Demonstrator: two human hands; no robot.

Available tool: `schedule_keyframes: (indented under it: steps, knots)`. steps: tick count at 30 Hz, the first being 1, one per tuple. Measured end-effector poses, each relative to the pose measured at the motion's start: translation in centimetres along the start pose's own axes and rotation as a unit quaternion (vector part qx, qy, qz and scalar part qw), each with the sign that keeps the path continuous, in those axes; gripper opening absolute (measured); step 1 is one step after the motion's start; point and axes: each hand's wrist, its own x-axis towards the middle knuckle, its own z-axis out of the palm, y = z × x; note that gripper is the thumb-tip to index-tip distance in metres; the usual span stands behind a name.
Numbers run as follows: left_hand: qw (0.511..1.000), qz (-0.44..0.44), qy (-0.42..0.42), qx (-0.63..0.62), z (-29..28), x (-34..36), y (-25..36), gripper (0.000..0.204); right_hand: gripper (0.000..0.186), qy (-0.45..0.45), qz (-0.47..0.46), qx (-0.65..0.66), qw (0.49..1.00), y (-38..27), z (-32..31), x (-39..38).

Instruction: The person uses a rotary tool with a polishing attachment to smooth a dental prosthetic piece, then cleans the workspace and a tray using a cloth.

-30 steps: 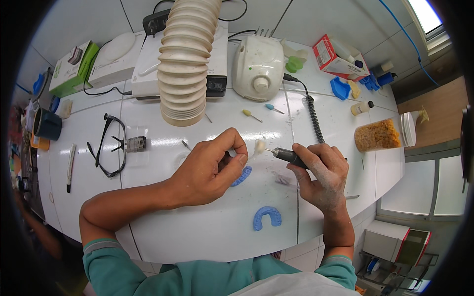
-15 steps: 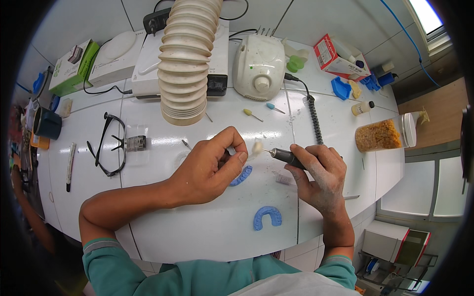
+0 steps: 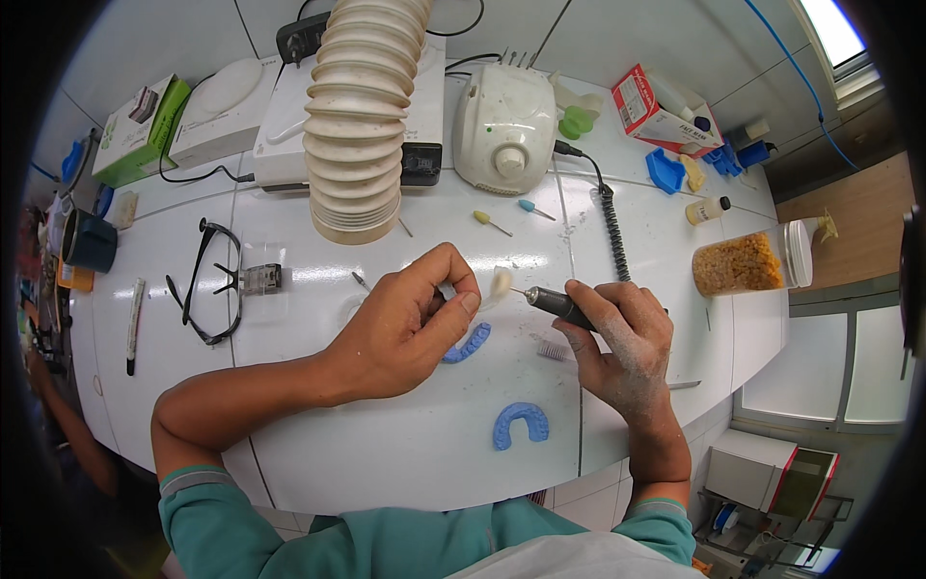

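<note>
My right hand (image 3: 627, 343), dusted with pale powder, grips a dark rotary handpiece (image 3: 558, 305) like a pen. A thin shank sticks out of it, with a pale, soft-looking polishing tip (image 3: 502, 282) on its end. Close to that tip is my left hand (image 3: 410, 323), its thumb and forefinger pinched at the edge of a small clear, curved piece (image 3: 489, 301). My fingers hide most of that piece. A blue dental arch model (image 3: 473, 343) lies partly behind my left hand. Nearer to me, a second blue arch model (image 3: 522, 425) rests on the white table.
A wide ribbed hose (image 3: 357, 125) hangs over the table. Behind stands a white control box (image 3: 506, 130) with a coiled cord (image 3: 613, 227). Two coloured burs (image 3: 489, 222) lie before it. Glasses (image 3: 217, 280) are at left, a jar of amber granules (image 3: 743, 262) at right.
Both hands keep nearly the same pose, with the polishing tip still close to the clear piece. The whole view has shifted very slightly.
</note>
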Motion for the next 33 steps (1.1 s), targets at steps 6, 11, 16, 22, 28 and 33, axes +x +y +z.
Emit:
schedule_keyframes:
  steps: [6, 11, 16, 22, 28, 33]
  knots:
    - [1.000, -0.009, -0.002, -0.007, 0.10, -0.07, 0.33, 0.009, 0.047, 0.000, 0.018, -0.013, 1.000, -0.17, 0.11, 0.04]
    - [1.000, -0.007, -0.006, -0.012, 0.05, -0.09, 0.39, 0.010, 0.049, 0.006, 0.006, -0.011, 1.000, -0.06, 0.10, -0.05]
    - [1.000, -0.007, -0.007, -0.013, 0.09, -0.11, 0.26, 0.010, 0.049, 0.010, 0.012, -0.012, 1.000, 0.16, 0.41, -0.07]
    - [1.000, -0.007, -0.009, -0.016, 0.10, -0.09, 0.24, 0.009, 0.049, 0.008, 0.015, -0.019, 1.000, 0.10, 0.48, -0.11]
    - [1.000, -0.007, -0.010, -0.007, 0.02, -0.07, 0.19, 0.010, 0.048, 0.010, -0.002, -0.011, 1.000, -0.16, 0.26, -0.05]
    - [1.000, -0.008, -0.010, -0.016, 0.08, -0.08, 0.32, 0.010, 0.046, 0.017, 0.026, -0.019, 0.999, 0.07, 0.37, -0.01]
